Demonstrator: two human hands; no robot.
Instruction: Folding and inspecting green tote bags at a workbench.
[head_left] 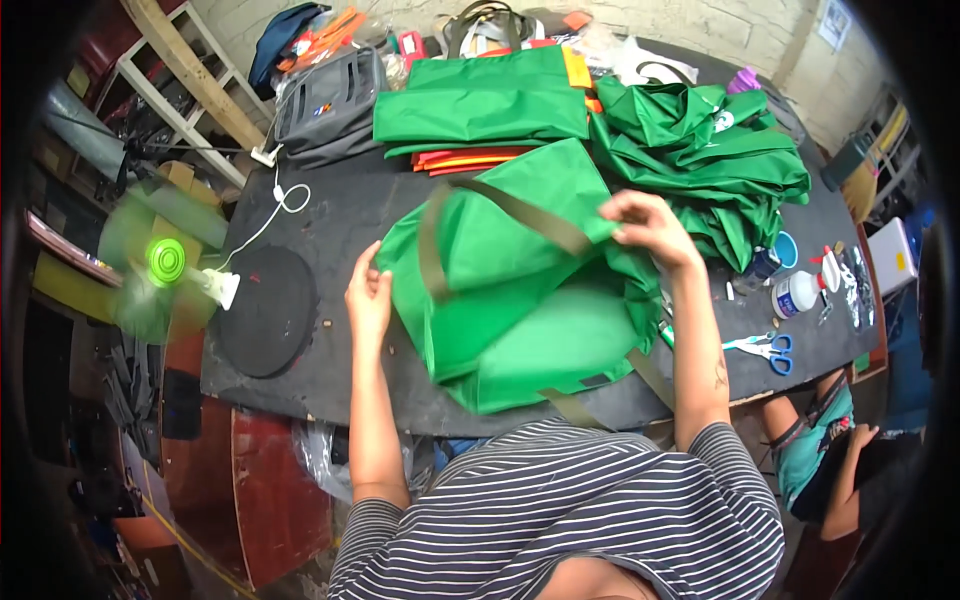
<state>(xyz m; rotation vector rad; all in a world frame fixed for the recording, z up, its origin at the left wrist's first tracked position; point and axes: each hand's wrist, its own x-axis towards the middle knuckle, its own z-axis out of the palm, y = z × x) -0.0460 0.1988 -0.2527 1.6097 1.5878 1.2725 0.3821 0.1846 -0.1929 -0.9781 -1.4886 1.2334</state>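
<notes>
A green fabric tote bag (560,345) with dark olive straps lies on the table right in front of me, its mouth spread and its cloth partly blurred by motion. At its upper left edge, my left hand (369,295) has fingers and thumb closed on the fabric. My right hand (645,228) pinches the bag's upper right edge, close to the end of one strap. Two strap ends hang toward my body over the table's front edge. Folds of cloth hide the inside of the bag.
Behind the bag sit a folded green stack (480,105) and a heap of green bags (710,150). Blue-handled scissors (770,350) and a white bottle (795,294) lie right. A green fan (166,262) spins left beside a black disc (265,312). Another person (825,440) is at lower right.
</notes>
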